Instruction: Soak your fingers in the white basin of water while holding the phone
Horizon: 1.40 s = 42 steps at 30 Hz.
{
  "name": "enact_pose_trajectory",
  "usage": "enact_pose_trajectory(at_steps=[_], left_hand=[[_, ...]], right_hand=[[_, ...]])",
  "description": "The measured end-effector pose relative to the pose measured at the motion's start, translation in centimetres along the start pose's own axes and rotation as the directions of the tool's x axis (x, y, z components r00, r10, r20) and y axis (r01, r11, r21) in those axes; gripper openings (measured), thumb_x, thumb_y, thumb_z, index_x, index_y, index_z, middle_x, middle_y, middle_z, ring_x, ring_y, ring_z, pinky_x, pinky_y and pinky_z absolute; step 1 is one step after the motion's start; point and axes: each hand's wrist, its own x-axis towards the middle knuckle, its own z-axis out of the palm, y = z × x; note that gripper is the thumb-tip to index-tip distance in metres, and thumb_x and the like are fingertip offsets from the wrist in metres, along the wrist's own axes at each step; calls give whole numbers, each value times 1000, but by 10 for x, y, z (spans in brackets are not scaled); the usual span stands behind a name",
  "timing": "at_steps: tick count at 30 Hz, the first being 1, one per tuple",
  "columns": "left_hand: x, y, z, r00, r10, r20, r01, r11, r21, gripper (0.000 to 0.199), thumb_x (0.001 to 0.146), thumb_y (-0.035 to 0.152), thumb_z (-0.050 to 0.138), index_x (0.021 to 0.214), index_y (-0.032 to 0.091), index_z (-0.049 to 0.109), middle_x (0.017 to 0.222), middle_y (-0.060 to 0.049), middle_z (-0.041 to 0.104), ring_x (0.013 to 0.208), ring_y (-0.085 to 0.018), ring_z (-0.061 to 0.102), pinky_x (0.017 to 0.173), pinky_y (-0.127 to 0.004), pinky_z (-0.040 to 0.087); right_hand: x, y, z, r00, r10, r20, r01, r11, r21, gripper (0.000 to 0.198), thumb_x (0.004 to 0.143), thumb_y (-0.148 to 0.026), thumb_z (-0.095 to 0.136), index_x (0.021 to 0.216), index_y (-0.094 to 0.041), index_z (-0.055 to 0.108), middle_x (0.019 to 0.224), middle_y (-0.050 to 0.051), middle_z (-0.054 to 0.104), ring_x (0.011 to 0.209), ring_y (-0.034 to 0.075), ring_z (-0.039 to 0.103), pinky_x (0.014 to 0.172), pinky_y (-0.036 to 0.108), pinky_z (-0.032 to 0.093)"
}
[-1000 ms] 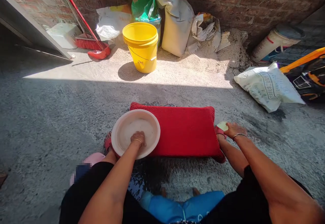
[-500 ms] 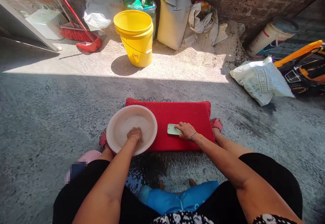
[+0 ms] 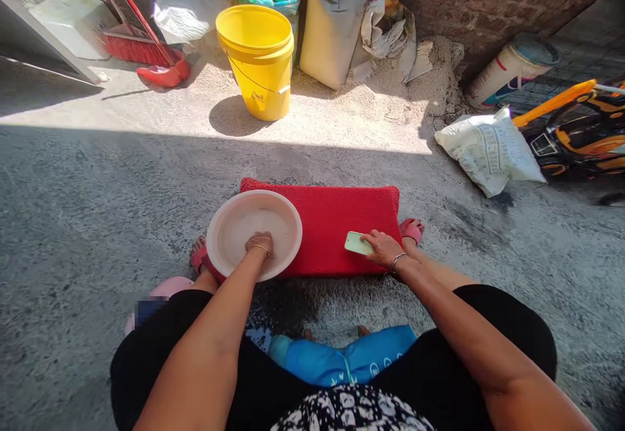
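Note:
A pale green scrub brush (image 3: 358, 243), flat-backed with a small hole at one end, lies on a red cloth-like cover (image 3: 336, 213). My right hand (image 3: 383, 249) grips its right end, fingers closed over the back; its underside is hidden. On the left part of the red cover stands a pale pink basin (image 3: 217, 236) with cloudy water. My left hand (image 3: 260, 243) dips into that water, back upward. Its fingers are under the surface, so whether they hold anything does not show.
A yellow bucket (image 3: 258, 60) stands ahead in the sunlight. Behind it are sacks (image 3: 332, 27) along a brick wall. A red broom and dustpan (image 3: 166, 74) are at the left; a white bag (image 3: 488, 148) lies right. Below me is a blue-covered stool (image 3: 342, 359).
My right hand has slid the scrub brush to the right across the red cover. My left hand stays in the basin. The view has shifted slightly.

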Motion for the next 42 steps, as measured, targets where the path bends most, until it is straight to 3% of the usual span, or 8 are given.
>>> enact_pose_trajectory(at_steps=[4, 7, 14, 19, 24, 30, 35, 42], left_hand=[[-3, 0, -3, 1000, 2, -9, -2, 1000, 19, 76, 57, 36, 82, 126, 17, 57, 130, -19, 59, 116, -32, 60, 88, -35, 51], [-7, 1, -5, 1000, 1, -14, 0, 999, 39, 74, 60, 38, 80, 126, 16, 57, 131, -19, 59, 116, -32, 60, 88, -35, 51], [-5, 3, -4, 1000, 5, -1, -5, 999, 53, 73, 62, 38, 78, 128, 15, 55, 132, -20, 58, 117, -31, 59, 89, -36, 51], [1, 2, -3, 1000, -5, -2, 5, 999, 53, 75, 60, 38, 79, 128, 15, 56, 132, -19, 59, 117, -32, 60, 90, -35, 51], [-3, 2, -5, 1000, 0, -13, 0, 998, 65, 74, 59, 39, 79, 126, 17, 58, 130, -18, 61, 115, -32, 61, 89, -35, 52], [-4, 0, -6, 999, 39, -20, -37, 993, 109, 70, 62, 39, 77, 125, 14, 59, 127, -20, 63, 114, -32, 62, 88, -35, 53], [-2, -2, -3, 997, 73, -22, -69, 990, 125, 69, 65, 40, 76, 125, 13, 58, 126, -21, 63, 113, -31, 62, 87, -35, 52], [-3, 0, -2, 997, 61, -46, -59, 997, 48, 73, 61, 38, 80, 126, 11, 57, 128, -22, 61, 114, -33, 61, 88, -37, 51]], right_hand=[[13, -109, 10, 946, -324, -31, 325, 945, 32, 55, 79, -39, 64, 133, -28, 53, 119, 9, 57, 104, 25, 54, 87, 35, 41], [14, -134, 25, 911, -412, -17, 413, 910, 31, 61, 79, -40, 65, 137, -30, 49, 122, 9, 56, 108, 26, 54, 89, 37, 41], [-41, 12, 47, 990, -10, 141, 19, 998, -63, 63, 75, -26, 66, 137, -28, 51, 121, 12, 58, 107, 29, 58, 92, 43, 38], [-68, 89, 40, 914, 356, 196, -338, 933, -123, 43, 76, -26, 68, 118, -22, 65, 116, 18, 58, 109, 36, 56, 92, 49, 37], [-50, 4, 22, 997, 2, 83, 1, 999, -47, 49, 79, -32, 64, 128, -25, 58, 117, 14, 58, 105, 29, 56, 91, 41, 37], [-7, -110, 30, 926, -378, 1, 378, 926, -16, 58, 81, -43, 63, 135, -28, 51, 121, 11, 57, 105, 27, 56, 88, 37, 39], [-17, -29, 39, 955, -282, 96, 292, 950, -107, 58, 79, -35, 65, 135, -29, 52, 121, 12, 57, 104, 27, 57, 88, 38, 37], [-60, 122, 14, 940, 288, 183, -229, 930, -286, 48, 85, -44, 59, 124, -16, 62, 114, 19, 60, 101, 30, 59, 83, 40, 38]])
